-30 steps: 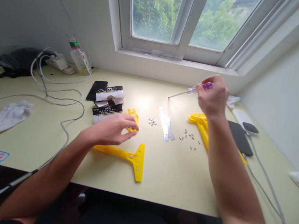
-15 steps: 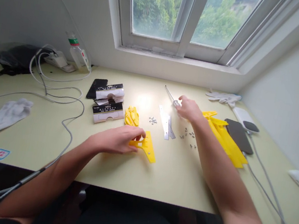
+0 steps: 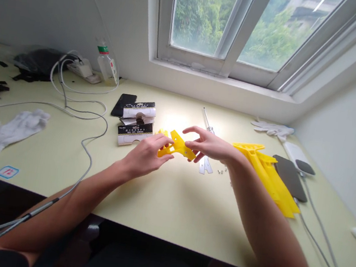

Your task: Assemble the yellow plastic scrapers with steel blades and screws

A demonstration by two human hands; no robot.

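My left hand (image 3: 146, 154) grips the handle of a yellow plastic scraper (image 3: 179, 145), raised a little above the table with its wide end to the right. My right hand (image 3: 208, 144) is at that wide end, thumb and lower fingers closed around its edge and the index finger stretched out above. A small screw sits in the lower right corner of the scraper. Beyond the right hand lies a screwdriver (image 3: 206, 117), its clear handle partly hidden. Thin metal blades (image 3: 205, 167) show below the right hand. Behind the scraper, more yellow plastic parts (image 3: 162, 131) are mostly covered.
Small screws (image 3: 222, 171) lie right of the blades. Long yellow scrapers (image 3: 267, 179) are stacked at right beside a dark phone-like slab (image 3: 291, 178). Black-and-white boxes (image 3: 135, 134), a bottle (image 3: 107, 68), gloves (image 3: 9, 132) and a looping cable (image 3: 89, 161) occupy the left and back.
The right hand has let go of the screwdriver and come left to the scraper. The left hand has lifted and turned the scraper. The view has shifted slightly.
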